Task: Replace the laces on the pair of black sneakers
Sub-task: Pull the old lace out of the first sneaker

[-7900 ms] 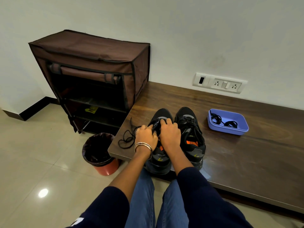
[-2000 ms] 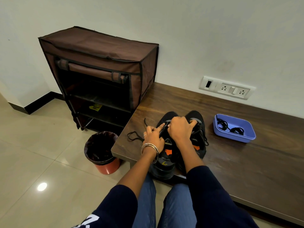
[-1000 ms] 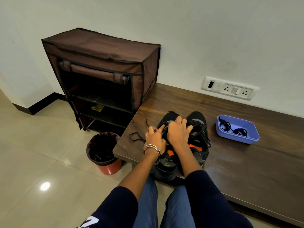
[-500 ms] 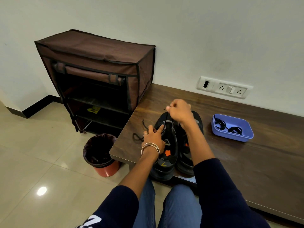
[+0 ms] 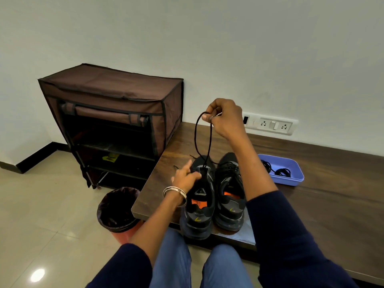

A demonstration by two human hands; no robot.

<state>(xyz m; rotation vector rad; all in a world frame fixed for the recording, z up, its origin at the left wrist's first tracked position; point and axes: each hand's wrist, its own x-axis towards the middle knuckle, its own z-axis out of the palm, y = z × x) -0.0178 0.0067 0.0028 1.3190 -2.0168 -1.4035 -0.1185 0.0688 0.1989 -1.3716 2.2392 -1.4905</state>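
Observation:
Two black sneakers stand side by side at the near edge of the wooden bench (image 5: 311, 204), heels toward me. My right hand (image 5: 223, 118) is raised high above them and pinches a black lace (image 5: 196, 138), which hangs in a long loop down to the toe end of the left sneaker (image 5: 200, 204). My left hand (image 5: 186, 177) holds that sneaker's upper near the front, forefinger stretched out. The right sneaker (image 5: 229, 194) is laced. A blue tray (image 5: 291, 181) to the right holds coiled black laces (image 5: 276, 170).
A brown fabric shoe rack (image 5: 112, 121) stands against the wall left of the bench. A red bin with a black liner (image 5: 117, 208) sits on the tiled floor by the bench's left corner. A socket strip (image 5: 270, 125) is on the wall. My knees are below the bench edge.
My right hand has risen from the sneakers, drawing the black lace up into a long loop. My left hand has stayed on the left sneaker.

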